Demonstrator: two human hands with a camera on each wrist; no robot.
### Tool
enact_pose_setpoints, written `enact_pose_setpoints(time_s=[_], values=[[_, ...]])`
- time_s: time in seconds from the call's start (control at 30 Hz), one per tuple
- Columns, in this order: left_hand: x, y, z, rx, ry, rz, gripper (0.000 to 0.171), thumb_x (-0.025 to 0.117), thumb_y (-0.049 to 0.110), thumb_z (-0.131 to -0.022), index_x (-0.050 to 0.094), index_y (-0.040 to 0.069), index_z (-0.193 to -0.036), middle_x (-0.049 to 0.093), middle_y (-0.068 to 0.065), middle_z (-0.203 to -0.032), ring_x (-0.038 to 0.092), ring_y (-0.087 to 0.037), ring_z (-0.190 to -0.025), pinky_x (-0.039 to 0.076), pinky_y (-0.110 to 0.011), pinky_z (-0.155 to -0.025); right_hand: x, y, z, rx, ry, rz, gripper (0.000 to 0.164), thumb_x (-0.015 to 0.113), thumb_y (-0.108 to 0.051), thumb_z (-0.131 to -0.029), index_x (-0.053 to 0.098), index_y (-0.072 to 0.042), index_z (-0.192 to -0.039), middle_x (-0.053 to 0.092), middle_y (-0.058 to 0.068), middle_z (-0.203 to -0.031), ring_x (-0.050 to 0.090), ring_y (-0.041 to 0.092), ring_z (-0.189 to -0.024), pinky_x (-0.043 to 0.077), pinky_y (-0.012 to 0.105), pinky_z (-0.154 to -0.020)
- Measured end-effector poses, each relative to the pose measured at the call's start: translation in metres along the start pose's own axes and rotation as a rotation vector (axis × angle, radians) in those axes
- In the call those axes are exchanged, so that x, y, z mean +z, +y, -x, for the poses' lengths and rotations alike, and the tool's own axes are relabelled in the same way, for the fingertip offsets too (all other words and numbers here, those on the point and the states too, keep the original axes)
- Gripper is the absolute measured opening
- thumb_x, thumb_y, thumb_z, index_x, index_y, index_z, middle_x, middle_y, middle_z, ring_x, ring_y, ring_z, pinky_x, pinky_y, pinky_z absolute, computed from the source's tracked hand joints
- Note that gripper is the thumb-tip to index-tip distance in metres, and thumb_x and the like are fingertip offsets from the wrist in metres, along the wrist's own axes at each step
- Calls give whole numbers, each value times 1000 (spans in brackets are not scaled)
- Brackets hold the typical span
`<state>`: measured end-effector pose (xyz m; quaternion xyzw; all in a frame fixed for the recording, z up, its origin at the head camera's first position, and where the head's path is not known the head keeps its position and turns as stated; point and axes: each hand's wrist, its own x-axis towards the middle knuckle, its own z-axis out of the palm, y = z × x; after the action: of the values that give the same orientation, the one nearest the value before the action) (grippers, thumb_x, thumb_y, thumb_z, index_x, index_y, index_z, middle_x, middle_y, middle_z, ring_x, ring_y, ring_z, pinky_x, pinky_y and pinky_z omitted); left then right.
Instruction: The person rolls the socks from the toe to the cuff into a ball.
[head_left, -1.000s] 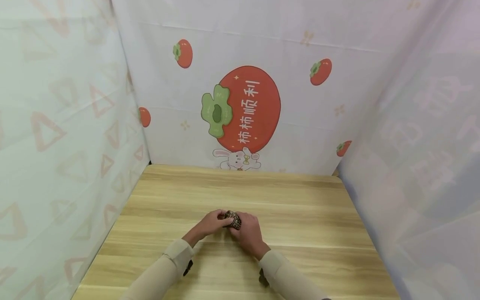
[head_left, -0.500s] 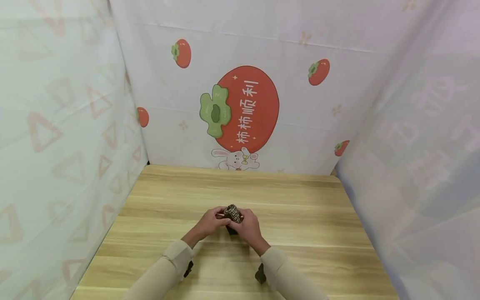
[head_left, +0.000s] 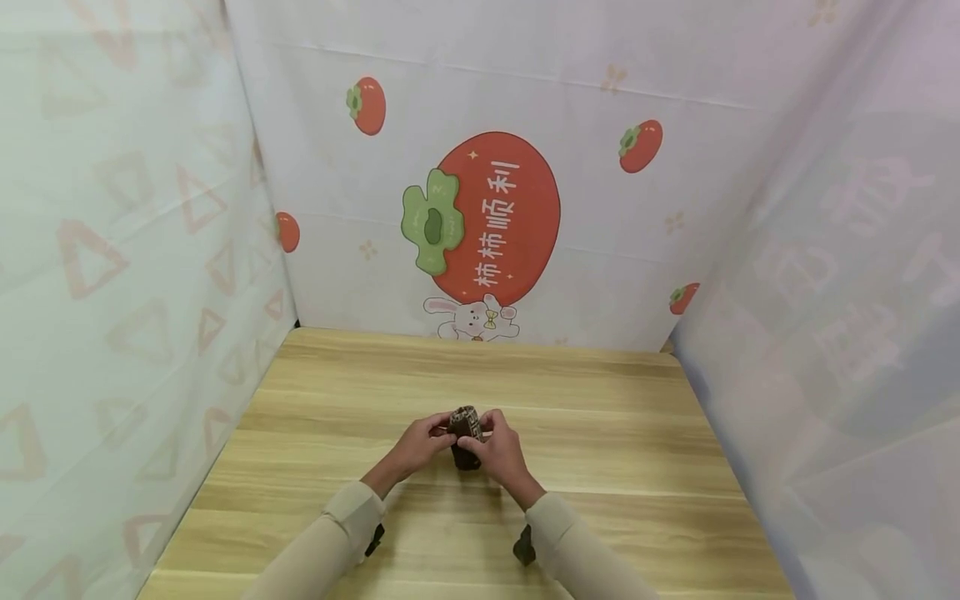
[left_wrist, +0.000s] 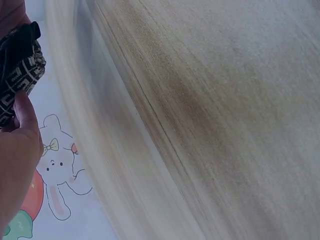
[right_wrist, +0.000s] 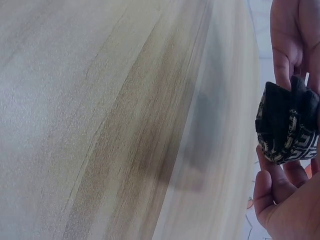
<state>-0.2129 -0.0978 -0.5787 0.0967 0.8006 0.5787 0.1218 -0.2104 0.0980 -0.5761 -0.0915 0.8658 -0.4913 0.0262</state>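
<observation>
A small dark fabric roll (head_left: 465, 454) with a pale Greek-key pattern is held upright over the middle of the table. My left hand (head_left: 418, 446) pinches it from the left, thumb in front. From the right, my right hand (head_left: 504, 450) grips it with thumb and fingers. In the left wrist view the patterned side of the fabric roll (left_wrist: 22, 75) shows above the left thumb. The right wrist view shows dark layers at one end of the fabric roll (right_wrist: 280, 117), between both hands' fingers.
The wood-grain table (head_left: 337, 392) runs back to a white cloth wall (head_left: 600, 250) with persimmon and rabbit prints. Cloth walls also flank it left and right. A black wrist fitting (head_left: 524, 546) sits under the right cuff, another (head_left: 375, 540) under the left.
The fabric roll has been turned between the hands: its patterned face has swung away to the right and a plain dark side now faces me. Both hands stay nearly in place.
</observation>
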Motion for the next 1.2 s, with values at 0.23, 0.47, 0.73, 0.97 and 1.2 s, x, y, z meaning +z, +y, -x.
enact_pose_setpoints(time_s=[0.23, 0.47, 0.73, 0.97, 1.2], values=[[1, 3, -1, -22, -2, 22, 60, 66, 28, -99, 48, 2, -149, 63, -18, -136, 64, -30, -118, 56, -43, -94, -4, 0, -1, -16, -5, -2, 37, 78, -29, -89, 49, -11, -105, 67, 17, -114, 74, 32, -101, 62, 33, -70], [2, 8, -3, -15, 47, -53, 54, 65, 28, -98, 54, 4, -145, 70, -15, -125, 68, -27, -111, 58, -42, -88, -5, 3, -2, -13, -46, -76, 36, 75, -30, -91, 53, -9, -112, 67, 21, -120, 74, 34, -102, 62, 32, -72], [6, 10, -5, -89, 157, -132, 53, 67, 31, -95, 59, 8, -142, 73, -13, -118, 70, -23, -103, 58, -38, -82, -2, 0, -2, -74, -30, 100, 51, 80, -35, -88, 63, -8, -128, 64, 14, -119, 64, 27, -105, 57, 41, -83], [8, 8, -3, -112, 149, -101, 58, 73, 34, -92, 59, 8, -142, 72, -13, -121, 70, -28, -110, 58, -44, -88, -1, -6, -1, -139, -19, 229, 29, 74, -23, -93, 72, -10, -119, 66, 5, -102, 60, 18, -93, 53, 36, -78], [8, 12, -2, -117, 148, -103, 65, 75, 36, -92, 55, 3, -144, 68, -18, -129, 67, -34, -116, 59, -45, -89, 0, -7, 1, -189, -32, 291, 31, 63, -18, -98, 70, -6, -127, 73, 10, -106, 69, 23, -99, 58, 40, -84]])
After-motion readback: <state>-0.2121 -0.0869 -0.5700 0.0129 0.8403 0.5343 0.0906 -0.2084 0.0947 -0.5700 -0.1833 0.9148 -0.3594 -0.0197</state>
